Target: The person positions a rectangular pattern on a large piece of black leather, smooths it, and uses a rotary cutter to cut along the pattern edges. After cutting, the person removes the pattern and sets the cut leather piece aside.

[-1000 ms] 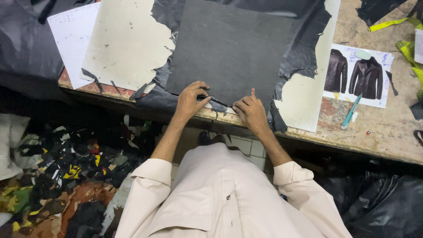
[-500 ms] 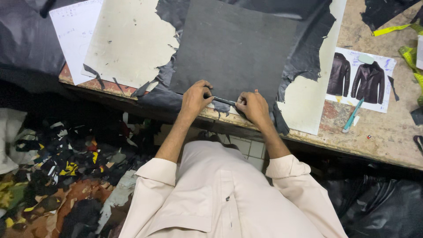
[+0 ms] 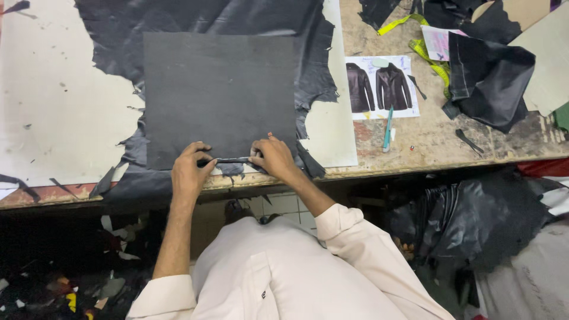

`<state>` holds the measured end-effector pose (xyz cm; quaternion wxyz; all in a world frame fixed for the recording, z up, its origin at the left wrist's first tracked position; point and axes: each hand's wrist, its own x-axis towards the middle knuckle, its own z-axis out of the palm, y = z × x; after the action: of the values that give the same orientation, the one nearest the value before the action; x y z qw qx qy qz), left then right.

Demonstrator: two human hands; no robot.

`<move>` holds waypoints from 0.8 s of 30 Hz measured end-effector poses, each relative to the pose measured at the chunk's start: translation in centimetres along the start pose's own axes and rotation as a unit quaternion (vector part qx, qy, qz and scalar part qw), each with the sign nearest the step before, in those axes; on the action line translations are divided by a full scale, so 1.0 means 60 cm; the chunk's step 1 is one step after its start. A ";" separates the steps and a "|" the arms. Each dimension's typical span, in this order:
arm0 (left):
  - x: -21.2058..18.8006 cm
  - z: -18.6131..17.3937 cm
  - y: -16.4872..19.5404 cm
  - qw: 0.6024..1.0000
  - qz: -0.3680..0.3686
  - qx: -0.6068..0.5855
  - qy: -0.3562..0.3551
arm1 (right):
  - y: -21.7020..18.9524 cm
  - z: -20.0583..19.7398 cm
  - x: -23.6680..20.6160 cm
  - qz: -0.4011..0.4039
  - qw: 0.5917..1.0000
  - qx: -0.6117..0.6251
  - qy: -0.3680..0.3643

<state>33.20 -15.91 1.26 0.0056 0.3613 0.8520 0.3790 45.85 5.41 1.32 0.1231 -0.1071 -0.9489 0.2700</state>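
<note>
Overhead view of a cutting desk seen from the worker's head. A dark grey rectangular board lies flat on a sheet of black leather, which in turn rests on a pale backing sheet spread over the left and middle of the desk.

At the near edge of the board, both hands pinch a narrow strip of dark leather that runs left to right between them, just at the desk's near edge. The left hand has its fingers curled and closed on the left end of the strip; the right hand has thumb and fingers closed on the right end. Each grip is tight, with no visible gap around the strip. The strip lies against the near edge of the board; whether it is joined to the larger leather sheet cannot be told.

To the right of the board lies a printed picture of two black jackets, with a teal pen resting across its near edge. Farther right, a folded piece of black leather sits on the desk, and a yellow measuring tape curls at the far side. Leather scraps lie on the floor at the near left, below the desk.
</note>
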 end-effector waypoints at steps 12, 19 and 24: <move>-0.005 0.003 0.004 0.998 -0.057 -0.041 -0.001 | 0.003 0.009 -0.010 0.039 0.998 0.054 0.003; -0.010 0.013 -0.012 0.996 -0.030 -0.070 0.036 | 0.001 0.017 -0.023 0.033 0.998 0.043 0.030; -0.012 0.019 -0.027 0.991 -0.017 -0.121 0.062 | -0.005 0.025 -0.023 0.026 0.997 0.035 0.059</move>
<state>33.05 -16.33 -0.80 0.0025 0.3194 0.8047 0.5005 46.67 4.09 0.02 0.1751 -0.1433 -0.9268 0.2996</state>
